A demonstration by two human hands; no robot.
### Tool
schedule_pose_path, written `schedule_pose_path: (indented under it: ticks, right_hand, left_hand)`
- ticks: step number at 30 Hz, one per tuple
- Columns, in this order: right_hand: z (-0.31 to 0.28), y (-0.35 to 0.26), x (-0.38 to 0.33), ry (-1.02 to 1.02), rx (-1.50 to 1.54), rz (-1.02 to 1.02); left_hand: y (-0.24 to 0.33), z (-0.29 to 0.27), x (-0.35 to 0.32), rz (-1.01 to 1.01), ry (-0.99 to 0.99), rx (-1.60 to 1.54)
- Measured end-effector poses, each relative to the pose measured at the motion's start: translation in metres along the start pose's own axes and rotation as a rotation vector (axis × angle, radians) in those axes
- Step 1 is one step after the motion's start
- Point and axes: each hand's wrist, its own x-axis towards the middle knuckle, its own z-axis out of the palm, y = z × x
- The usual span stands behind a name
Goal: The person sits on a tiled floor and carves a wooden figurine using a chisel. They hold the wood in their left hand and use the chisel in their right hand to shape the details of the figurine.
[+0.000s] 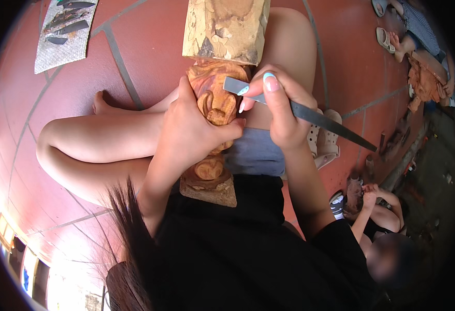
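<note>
The left hand (186,132) wraps around a reddish carved wooden figure (214,103) resting on the lap; just right of it, the right hand (282,111) pinches a flat metal chisel (300,110), its tip touching the carving

The supporting surface is a floor (149,46) of large red tiles separated by grey joints. At the upper left, a grey mat (64,36) is laid flat on the tiles, with several dark blades arranged on it. A pair of white perforated sandals (328,140) is placed on the floor at the right. Further right, small tools are scattered near the tile edge.
</note>
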Motion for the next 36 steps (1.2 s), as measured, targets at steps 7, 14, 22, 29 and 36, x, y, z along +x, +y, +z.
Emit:
schedule_pose_path:
  ticks: [7, 14, 22, 29, 36]
  right_hand:
    - [0.002, 0.0, 0.008, 0.071, 0.032, -0.111]
    - [-0.011, -0.004, -0.002, -0.022, -0.032, -0.035]
    - [-0.016, 0.001, -0.005, -0.027, -0.05, -0.033]
    - [-0.012, 0.002, -0.006, 0.007, 0.023, 0.025]
    - [-0.004, 0.002, 0.0, 0.015, 0.052, 0.017]
  left_hand:
    - [0.003, -0.001, 0.0, -0.032, -0.001, 0.026]
    - [0.003, -0.001, 0.0, -0.054, -0.013, 0.065]
    - [-0.002, -0.001, 0.001, -0.065, -0.036, 0.017]
    - [-0.001, -0.003, 0.001, -0.038, -0.015, -0.02]
    - [0.004, -0.002, -0.001, -0.064, -0.018, 0.061]
